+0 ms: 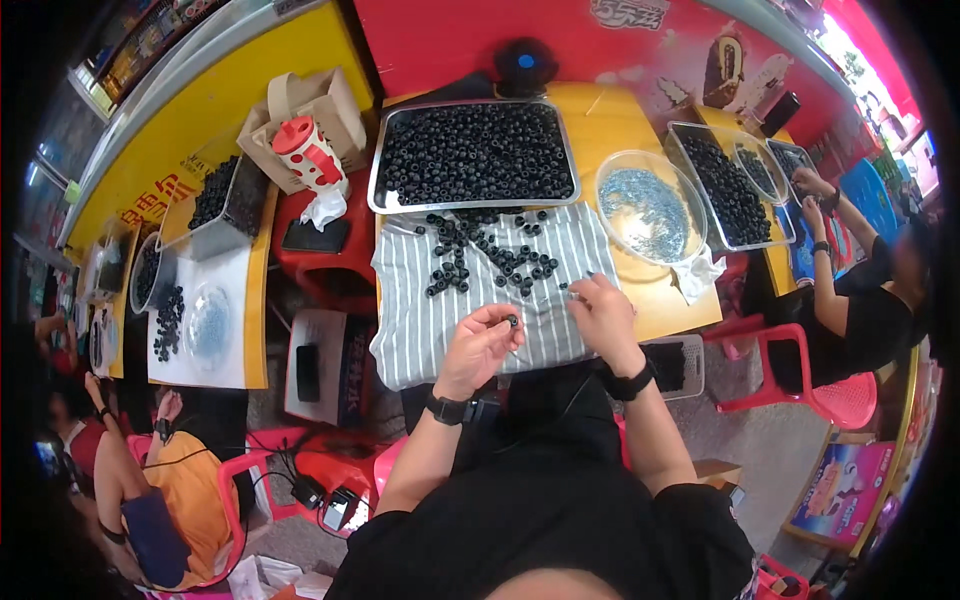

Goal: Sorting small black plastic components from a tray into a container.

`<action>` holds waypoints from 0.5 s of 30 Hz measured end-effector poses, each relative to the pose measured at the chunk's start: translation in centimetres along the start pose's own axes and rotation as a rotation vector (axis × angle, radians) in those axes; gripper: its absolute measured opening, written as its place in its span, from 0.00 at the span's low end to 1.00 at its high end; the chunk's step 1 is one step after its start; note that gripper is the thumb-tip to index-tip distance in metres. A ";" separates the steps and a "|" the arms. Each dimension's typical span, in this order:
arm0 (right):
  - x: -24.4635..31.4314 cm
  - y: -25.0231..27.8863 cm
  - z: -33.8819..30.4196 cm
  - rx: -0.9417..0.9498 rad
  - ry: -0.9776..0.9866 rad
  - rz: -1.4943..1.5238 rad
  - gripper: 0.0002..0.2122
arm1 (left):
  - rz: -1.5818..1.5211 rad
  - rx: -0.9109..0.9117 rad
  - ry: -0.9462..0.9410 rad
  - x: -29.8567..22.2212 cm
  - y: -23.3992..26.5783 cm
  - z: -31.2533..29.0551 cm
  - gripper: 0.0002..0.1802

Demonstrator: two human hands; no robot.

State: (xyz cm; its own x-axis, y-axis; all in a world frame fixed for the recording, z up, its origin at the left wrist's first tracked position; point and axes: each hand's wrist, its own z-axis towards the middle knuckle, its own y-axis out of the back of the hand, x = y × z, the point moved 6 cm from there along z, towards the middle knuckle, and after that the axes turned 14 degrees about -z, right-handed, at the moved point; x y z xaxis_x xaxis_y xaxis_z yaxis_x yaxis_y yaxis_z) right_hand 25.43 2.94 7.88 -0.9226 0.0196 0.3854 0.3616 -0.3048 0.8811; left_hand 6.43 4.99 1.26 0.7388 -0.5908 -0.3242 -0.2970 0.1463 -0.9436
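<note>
While the left hand (482, 343) is raised just above the near edge of the striped cloth (430, 320), its fingertips pinch a small black ring (512, 320), the other fingers curled loosely under it. To the right, the right hand (603, 310) rests on the cloth with its fingers closed around something small and thin at its tip; what that is cannot be told. Both wrists wear black watches.

A loose scatter of black rings (487, 252) lies on the far half of the cloth, well apart from the ring being held. Beyond the cloth, touching its far edge, a metal tray (373, 175) is filled with more of the same rings. To the right of the tray, on the yellow bench (610, 115), a clear round bowl (610, 195) holds tiny bluish pieces, and a crumpled white tissue (697, 275) lies just near it.

On the left, a red stool (340, 270) carries a dark phone (315, 236), with a red and white bottle (308, 152) standing in a cardboard box (335, 105) beyond it. At the far right, another person's hands (812, 195) work beside a second tray of rings (728, 190).
</note>
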 end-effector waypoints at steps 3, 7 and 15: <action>0.7 -0.9 0.5 0.008 0.023 -0.055 0.06 | 0.015 -0.003 -0.014 0.0 0.2 -0.3 0.11; -0.4 -1.0 0.8 0.032 -0.046 0.079 0.05 | 0.028 -0.008 0.000 0.1 0.0 -0.1 0.11; 0.8 -2.1 2.2 0.041 0.070 -0.208 0.02 | 0.018 -0.010 -0.004 0.0 -0.5 0.0 0.11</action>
State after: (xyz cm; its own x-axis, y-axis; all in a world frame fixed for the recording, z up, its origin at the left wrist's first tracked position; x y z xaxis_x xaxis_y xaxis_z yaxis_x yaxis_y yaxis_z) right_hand 24.28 5.70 6.96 -0.9844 0.0113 0.1757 0.1667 -0.2618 0.9506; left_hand 6.63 4.94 1.75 0.7361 -0.5846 -0.3412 -0.3160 0.1489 -0.9370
